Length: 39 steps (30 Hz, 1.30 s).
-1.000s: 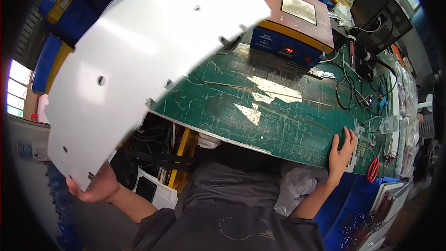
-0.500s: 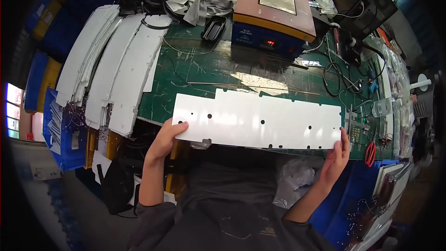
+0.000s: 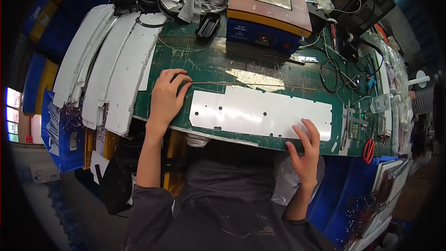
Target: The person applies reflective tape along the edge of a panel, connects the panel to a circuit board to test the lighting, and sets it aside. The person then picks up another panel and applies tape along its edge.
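Note:
A long white panel (image 3: 251,111) with several dark holes and notched edges lies flat on the green bench mat (image 3: 195,60). My left hand (image 3: 168,95) is beyond the panel's left end, its fingers curled together at the left end of a thin brown rod (image 3: 251,84). That end is hidden by the fingertips. The rod stretches along the panel's far edge. My right hand (image 3: 306,153) hovers at the panel's near right edge, fingers spread and holding nothing.
Stacks of white panels (image 3: 123,65) lie on the left. A blue heating unit (image 3: 260,37) with a brown top stands at the back. Black cables (image 3: 332,76), red-handled scissors (image 3: 368,151) and a metal fixture (image 3: 347,128) are on the right. A black tray (image 3: 208,25) sits behind.
The white panel, held in both hands before, now lies on the mat. My left hand has moved up to the rod's end. My right hand has let go and shifted left.

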Tool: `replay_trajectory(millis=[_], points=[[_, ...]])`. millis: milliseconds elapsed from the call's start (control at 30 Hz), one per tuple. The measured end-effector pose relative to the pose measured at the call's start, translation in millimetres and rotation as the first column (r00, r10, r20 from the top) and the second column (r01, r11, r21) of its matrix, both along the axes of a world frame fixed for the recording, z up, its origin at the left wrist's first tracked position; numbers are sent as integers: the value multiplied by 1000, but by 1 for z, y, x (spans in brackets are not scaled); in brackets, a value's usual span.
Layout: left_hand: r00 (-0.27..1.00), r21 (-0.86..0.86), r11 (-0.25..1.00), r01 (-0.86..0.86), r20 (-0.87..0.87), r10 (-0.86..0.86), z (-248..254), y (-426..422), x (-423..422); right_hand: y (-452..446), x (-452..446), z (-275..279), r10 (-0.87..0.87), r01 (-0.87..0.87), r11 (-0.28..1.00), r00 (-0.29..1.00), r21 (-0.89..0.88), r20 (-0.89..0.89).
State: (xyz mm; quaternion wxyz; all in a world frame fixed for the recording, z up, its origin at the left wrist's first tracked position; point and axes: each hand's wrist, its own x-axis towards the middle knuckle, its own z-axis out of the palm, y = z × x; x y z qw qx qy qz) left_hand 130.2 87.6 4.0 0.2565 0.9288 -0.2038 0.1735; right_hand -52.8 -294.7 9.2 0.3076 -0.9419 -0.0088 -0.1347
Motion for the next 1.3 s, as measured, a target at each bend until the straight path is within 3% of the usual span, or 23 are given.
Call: replay_trajectory(millis=[233,633,733,833,867,967,1100,1300], points=[[998,-199,979,-49,22,55,18,-3,-8,8,25,-3,83,-86,992,996,-95,-37],[998,-278,960,-19,54,36,47,-10,-47,17,55,-7,62,-58,991,998,-121,32],[1000,-259,966,4,18,0,52,-13,-56,24,52,-2,57,-42,985,995,-166,86],[997,-254,964,76,22,-73,45,-10,-62,27,42,7,202,-183,979,933,-93,298],[996,-266,960,87,7,-88,43,-11,-65,33,38,12,163,-106,982,897,-159,411],[990,-305,947,104,-60,-128,36,-14,-69,46,46,24,75,-24,993,889,-118,452],[977,-376,925,56,-172,-128,20,-13,-72,32,52,0,147,-167,984,954,58,262],[984,-355,934,-29,-176,-36,1,-4,-72,31,58,-12,187,-213,975,945,68,267]])
